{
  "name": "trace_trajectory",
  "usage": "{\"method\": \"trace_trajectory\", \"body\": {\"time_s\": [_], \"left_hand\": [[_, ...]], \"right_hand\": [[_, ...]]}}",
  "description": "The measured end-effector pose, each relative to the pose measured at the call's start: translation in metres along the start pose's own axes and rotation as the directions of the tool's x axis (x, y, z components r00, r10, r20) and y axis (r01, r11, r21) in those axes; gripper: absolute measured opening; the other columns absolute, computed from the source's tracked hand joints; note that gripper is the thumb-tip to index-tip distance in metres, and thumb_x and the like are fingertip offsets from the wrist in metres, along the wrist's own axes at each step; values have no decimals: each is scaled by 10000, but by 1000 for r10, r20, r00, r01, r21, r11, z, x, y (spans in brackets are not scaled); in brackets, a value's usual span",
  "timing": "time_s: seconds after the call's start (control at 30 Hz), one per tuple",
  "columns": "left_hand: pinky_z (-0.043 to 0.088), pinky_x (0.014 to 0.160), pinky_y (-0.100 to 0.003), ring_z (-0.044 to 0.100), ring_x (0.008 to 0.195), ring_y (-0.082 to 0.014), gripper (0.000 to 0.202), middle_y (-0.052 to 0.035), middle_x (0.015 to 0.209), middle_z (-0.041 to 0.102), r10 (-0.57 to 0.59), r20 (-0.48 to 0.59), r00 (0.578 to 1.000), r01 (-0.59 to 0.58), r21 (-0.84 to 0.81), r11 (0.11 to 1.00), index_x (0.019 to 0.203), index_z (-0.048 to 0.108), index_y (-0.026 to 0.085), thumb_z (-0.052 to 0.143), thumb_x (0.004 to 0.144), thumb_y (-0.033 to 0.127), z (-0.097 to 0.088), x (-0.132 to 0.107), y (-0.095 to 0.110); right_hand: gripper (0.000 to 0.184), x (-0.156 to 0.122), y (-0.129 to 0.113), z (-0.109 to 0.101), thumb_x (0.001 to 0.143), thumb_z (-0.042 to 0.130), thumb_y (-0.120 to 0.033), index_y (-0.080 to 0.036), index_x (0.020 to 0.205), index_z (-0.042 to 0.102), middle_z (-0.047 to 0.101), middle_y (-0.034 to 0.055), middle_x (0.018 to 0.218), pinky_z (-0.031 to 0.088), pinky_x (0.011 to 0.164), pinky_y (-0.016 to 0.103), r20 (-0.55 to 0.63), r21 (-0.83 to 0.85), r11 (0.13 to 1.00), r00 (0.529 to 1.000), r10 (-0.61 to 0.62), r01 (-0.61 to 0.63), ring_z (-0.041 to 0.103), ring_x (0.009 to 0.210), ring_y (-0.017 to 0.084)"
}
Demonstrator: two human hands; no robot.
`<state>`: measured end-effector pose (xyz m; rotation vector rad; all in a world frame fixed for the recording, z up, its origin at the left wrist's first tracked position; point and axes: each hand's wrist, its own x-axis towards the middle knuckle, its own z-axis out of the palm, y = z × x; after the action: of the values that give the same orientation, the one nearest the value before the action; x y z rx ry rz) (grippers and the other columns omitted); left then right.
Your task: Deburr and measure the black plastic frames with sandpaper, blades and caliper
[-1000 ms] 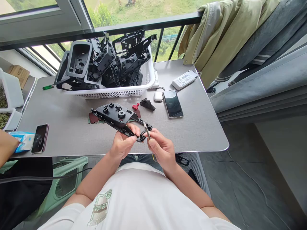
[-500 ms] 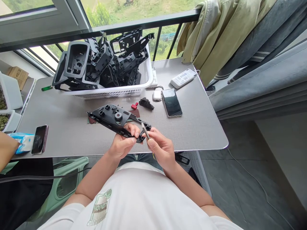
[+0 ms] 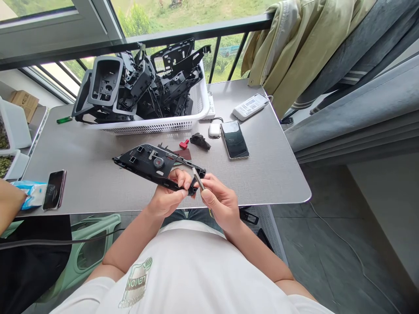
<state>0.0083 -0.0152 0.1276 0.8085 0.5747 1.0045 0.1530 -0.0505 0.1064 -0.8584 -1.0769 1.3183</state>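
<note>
My left hand point(image 3: 168, 198) is closed on the near edge of a black plastic trim panel point(image 3: 144, 159), tilted above the table with its clips and a round boss facing up. In my right hand point(image 3: 222, 205) is a slim utility knife point(image 3: 198, 179). Its flat grey tip points away from me, against or very near the panel's narrow right end; I cannot tell whether it touches. A bit of yellow shows below the right palm. Beyond the panel lie dark red sheets point(image 3: 184, 154), a small red piece point(image 3: 183, 144) and a black part point(image 3: 200, 141).
A white basket point(image 3: 150, 127) heaped with black plastic parts stands at the back. One phone point(image 3: 235, 139) lies right of centre beside a white earbud case point(image 3: 214, 130), another phone point(image 3: 54, 190) at the left. A power strip point(image 3: 250, 107) is at back right. Another person's arm point(image 3: 9, 203) enters from the left.
The trim panel's left end has swung slightly left and down, and its top face is turned more toward me. My right hand and the knife have barely moved.
</note>
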Motion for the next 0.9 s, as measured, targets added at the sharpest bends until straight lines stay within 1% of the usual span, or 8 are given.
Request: {"method": "trace_trajectory", "body": {"time_s": [0.2, 0.47, 0.7, 0.9], "left_hand": [[477, 612, -252, 463, 655, -111, 303, 25, 705, 427, -2, -6, 1000, 1, -20, 1000, 661, 460, 188, 761, 694, 194, -2, -2, -2], [479, 609, -264, 453, 656, -122, 330, 20, 706, 409, -23, -6, 1000, 23, -16, 1000, 661, 458, 193, 781, 668, 265, -2, -3, -2], [468, 607, -255, 451, 656, -120, 298, 21, 700, 410, -2, 16, 1000, 3, -39, 999, 652, 462, 190, 756, 691, 212, -2, -4, -2], [468, 597, -265, 443, 645, -122, 318, 23, 695, 399, -19, 15, 1000, 19, -33, 999, 654, 457, 194, 771, 671, 242, -2, -5, -1]], "right_hand": [[265, 0, 1, 1, 900, 625, -461, -239, 922, 768, 594, 57, 849, 410, 560, 277, 0, -5, 1000, 1000, 2, -2, 516, 681, 143], [297, -2, 0, 0, 903, 609, -485, -234, 943, 765, 593, 57, 810, 401, 552, 282, -2, -55, 998, 1000, -6, 6, 505, 677, 152], [287, -3, -1, 2, 906, 610, -478, -238, 919, 767, 599, 56, 813, 413, 571, 284, 3, -60, 998, 1000, -20, 20, 516, 706, 157], [328, -5, -2, 3, 891, 611, -512, -226, 912, 769, 586, 65, 807, 424, 567, 297, -8, -80, 997, 1000, 9, -9, 527, 728, 174]]}}
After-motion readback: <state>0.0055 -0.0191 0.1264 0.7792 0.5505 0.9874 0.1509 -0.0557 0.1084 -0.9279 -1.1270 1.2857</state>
